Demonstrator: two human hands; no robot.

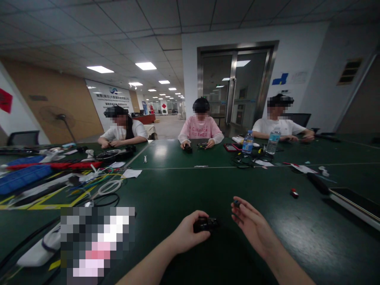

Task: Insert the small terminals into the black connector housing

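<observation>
My left hand (190, 233) is closed around a small black object (209, 224) on the green table. Its glossy dark body sticks out to the right past my thumb and fingers; its exact kind does not show. To the right and slightly raised, my right hand (252, 223) pinches a tiny dark piece (236, 203) with a bluish tint at the fingertips. The other fingers of that hand are loosely curled. A gap separates the two hands. Farther right lies a small red and black item (294, 193).
Cables (111, 186), a blue tray (25, 178) and a white power strip (38, 247) crowd the left side. Two water bottles (247, 141) stand beyond, right of centre. A phone-like slab (356, 204) lies at right. Three people in headsets sit across the green table (166, 190).
</observation>
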